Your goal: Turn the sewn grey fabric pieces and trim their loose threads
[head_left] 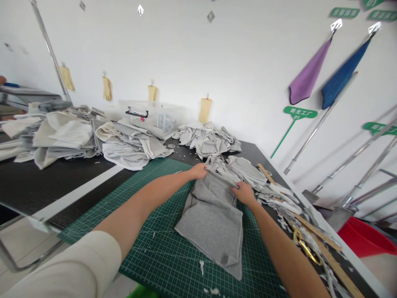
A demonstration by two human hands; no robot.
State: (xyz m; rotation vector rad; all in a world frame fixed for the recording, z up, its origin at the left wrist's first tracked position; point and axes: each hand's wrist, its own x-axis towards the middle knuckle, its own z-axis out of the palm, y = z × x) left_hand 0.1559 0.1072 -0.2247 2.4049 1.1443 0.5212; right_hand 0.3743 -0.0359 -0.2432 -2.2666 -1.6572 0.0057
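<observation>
A piece of grey cloth [214, 215] lies over the green cutting mat [155, 194], its near corner pointing toward me. My left hand [198, 170] is closed on the cloth's far left edge. At the far right edge, my right hand [244, 193] pinches the same cloth. Between the two hands the far edge is drawn into a raised fold. A dark patch shows near the cloth's lower right corner. More grey cloth pieces [246, 169] lie just beyond my right hand.
Cloth piles [133, 142] stand along the back, before a clear plastic box [149, 111]. At right lie gold-handled scissors [305, 247], wooden strips [331, 265] and white scraps [282, 196]. A red bucket [366, 236] sits beyond the table's right edge.
</observation>
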